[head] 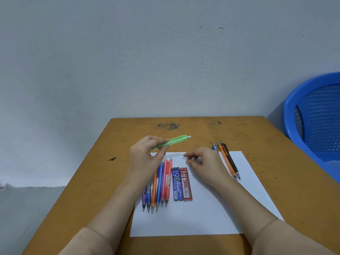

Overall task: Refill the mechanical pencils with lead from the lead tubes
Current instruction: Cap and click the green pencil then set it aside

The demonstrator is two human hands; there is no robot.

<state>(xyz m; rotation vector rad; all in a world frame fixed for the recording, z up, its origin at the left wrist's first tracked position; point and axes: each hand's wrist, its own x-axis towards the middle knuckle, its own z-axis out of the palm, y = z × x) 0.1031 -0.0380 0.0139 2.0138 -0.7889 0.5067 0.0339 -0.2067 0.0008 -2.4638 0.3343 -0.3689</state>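
On the left, the left hand (145, 157) is raised above the brown wooden table (92, 181). Its thumb and fingers pinch the lower half of a light green plastic mechanical pencil (176, 140), held clear of the surface. The pencil's long axis slants away from that grip, up and to the right, so its white cap end juts out free on the right-hand side while the writing end is tucked under the fingers.

Below the wrist, a row of purple, blue, orange and pink mechanical pencils (160, 181) lies side by side on a white sheet of paper (202, 214), tips toward the person. Just right of them lie a flat dark blue lead tube (177, 184) and a flat red lead tube (186, 184), touching along their long edges and both still closed as far as can be seen.

Further right, the right hand (204, 161) hovers low over the paper with its fingers loosely curled, a gap between thumb and forefinger and nothing visible in them. Its fingertips point left, close beneath the free cap end, so this is the nearer hand to pull the cap, and also the nearer to the tubes.

Beyond it, a small bundle of orange, black and blue pencils (229, 162) lies on the paper's right edge, and a blue perforated plastic basket (316, 116) stands off the table
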